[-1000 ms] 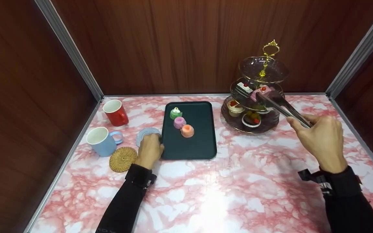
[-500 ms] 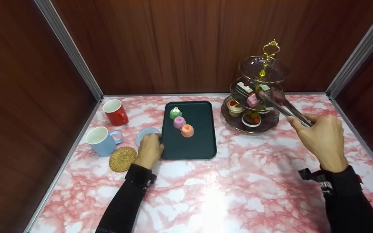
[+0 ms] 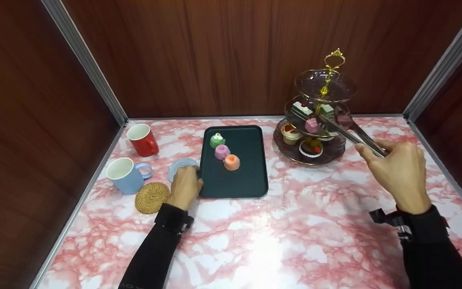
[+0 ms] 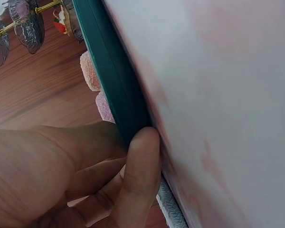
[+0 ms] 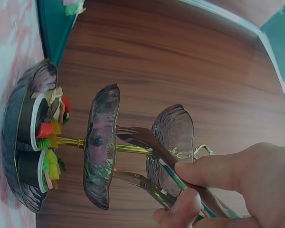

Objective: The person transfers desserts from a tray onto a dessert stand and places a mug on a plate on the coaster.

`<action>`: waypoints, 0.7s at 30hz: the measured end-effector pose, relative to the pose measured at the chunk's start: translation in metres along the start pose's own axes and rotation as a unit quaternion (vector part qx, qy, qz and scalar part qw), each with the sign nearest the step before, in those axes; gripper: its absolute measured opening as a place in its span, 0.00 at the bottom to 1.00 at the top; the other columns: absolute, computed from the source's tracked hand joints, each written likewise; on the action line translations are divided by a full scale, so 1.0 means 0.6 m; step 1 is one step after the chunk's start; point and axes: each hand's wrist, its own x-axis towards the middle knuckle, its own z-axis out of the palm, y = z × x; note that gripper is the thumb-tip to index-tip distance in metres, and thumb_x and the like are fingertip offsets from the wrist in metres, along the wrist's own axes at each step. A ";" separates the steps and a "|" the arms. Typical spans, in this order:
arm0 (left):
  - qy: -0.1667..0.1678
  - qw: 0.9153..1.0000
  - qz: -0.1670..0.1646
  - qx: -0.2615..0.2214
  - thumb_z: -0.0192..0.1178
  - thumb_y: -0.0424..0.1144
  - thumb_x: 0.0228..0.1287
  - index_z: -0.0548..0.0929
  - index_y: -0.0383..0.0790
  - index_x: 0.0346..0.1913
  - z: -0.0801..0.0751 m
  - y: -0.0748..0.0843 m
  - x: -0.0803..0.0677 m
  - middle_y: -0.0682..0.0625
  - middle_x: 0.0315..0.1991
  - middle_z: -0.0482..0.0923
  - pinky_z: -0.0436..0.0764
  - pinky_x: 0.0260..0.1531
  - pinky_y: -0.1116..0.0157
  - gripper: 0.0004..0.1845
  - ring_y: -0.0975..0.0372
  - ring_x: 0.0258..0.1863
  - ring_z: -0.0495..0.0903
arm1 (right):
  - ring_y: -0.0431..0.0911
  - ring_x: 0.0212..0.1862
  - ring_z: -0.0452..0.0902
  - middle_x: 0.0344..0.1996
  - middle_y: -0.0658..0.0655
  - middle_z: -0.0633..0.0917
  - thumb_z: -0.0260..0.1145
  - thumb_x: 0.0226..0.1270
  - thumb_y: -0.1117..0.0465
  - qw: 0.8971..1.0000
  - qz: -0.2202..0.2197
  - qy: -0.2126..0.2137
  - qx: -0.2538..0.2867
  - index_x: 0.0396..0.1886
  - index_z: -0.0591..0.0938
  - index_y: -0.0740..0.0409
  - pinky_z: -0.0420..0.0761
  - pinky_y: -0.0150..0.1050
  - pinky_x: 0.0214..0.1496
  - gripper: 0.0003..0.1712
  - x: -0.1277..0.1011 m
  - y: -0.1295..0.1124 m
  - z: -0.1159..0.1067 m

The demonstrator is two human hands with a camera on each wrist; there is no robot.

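Beside the left hand [image 3: 184,185], on its outer side, lie a straw mat [image 3: 152,197] and a grey mat [image 3: 181,166], with a blue cup [image 3: 125,175] and a red cup [image 3: 143,139] farther out. That hand's curled fingers and thumb [image 4: 137,175] press the near corner of the dark tray [image 3: 251,176], holding it still. Ahead of the knuckles, three small cakes [image 3: 223,151] sit in a row on the tray: green, pink, orange.

Off to the right, the right hand [image 3: 400,173] pinches metal tongs [image 3: 347,130], whose spread tips reach into the middle tier of the glass stand [image 3: 321,150]. A pink cake [image 3: 312,125] rests there just beside the tips, apart from them. It looks light, soft and easily crushed, so a gentle squeeze on its flat sides seems best. White-topped and green pieces share that tier; cups of fruit fill the bottom one; nothing shows in the top dish.
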 end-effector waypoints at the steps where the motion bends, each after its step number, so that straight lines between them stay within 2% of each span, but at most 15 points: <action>1: -0.001 1.000 0.000 0.001 0.64 0.33 0.48 0.83 0.40 0.40 0.000 0.000 0.000 0.41 0.34 0.82 0.79 0.34 0.52 0.13 0.49 0.35 0.82 | 0.61 0.33 0.79 0.30 0.63 0.87 0.66 0.46 0.32 1.000 -0.001 0.000 0.001 0.44 0.85 0.57 0.68 0.52 0.35 0.36 0.000 -0.001 0.000; 15: -0.005 1.000 -0.004 -0.001 0.64 0.33 0.48 0.84 0.40 0.40 0.000 0.000 0.001 0.41 0.36 0.82 0.79 0.35 0.52 0.13 0.49 0.36 0.81 | 0.58 0.31 0.79 0.31 0.63 0.87 0.67 0.47 0.34 1.000 -0.012 0.010 0.005 0.43 0.85 0.56 0.65 0.41 0.30 0.34 -0.002 -0.008 0.003; 21: -0.017 1.000 -0.019 -0.001 0.64 0.34 0.50 0.83 0.41 0.42 -0.002 0.002 0.000 0.42 0.37 0.81 0.79 0.34 0.52 0.13 0.50 0.37 0.81 | 0.54 0.27 0.78 0.31 0.61 0.87 0.67 0.47 0.34 1.000 -0.012 0.012 0.005 0.43 0.85 0.54 0.62 0.38 0.26 0.33 -0.003 -0.009 0.006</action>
